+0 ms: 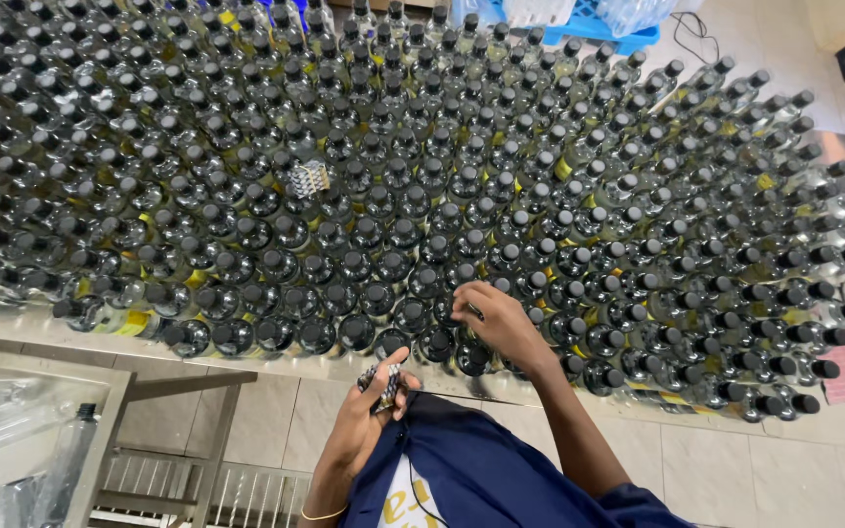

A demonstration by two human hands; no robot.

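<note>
Across nearly the whole steel table [12, 328], a dense crowd of clear bottles [501, 166] with pale liquid and black caps is standing upright, row touching row, running from the near edge to the far side where a blue crate [599, 29] is sitting. Every bottle that can be made out is already wearing a cap, so the capping looks done; what seems to be going on now is work at the necks, and I cannot tell from this view which bottles are already treated and which are left. Near the middle left, a small silvery bundle [309, 178] is resting on top of the caps, well apart from both hands. At the near edge, the right hand [496, 323] is reaching over the front rows, its fingers curling down onto the cap of one front-row bottle [468, 315] and pinching at it. Just nearer and to the left, off the table edge, the left hand [369, 416] is closing around a small stack of dark patterned pieces [386, 379], thumb pressing on top. That stack is hanging just beside the front row, near the right hand's bottle but not touching it. To the near left, a metal rack [178, 391] is standing below the table.
</note>
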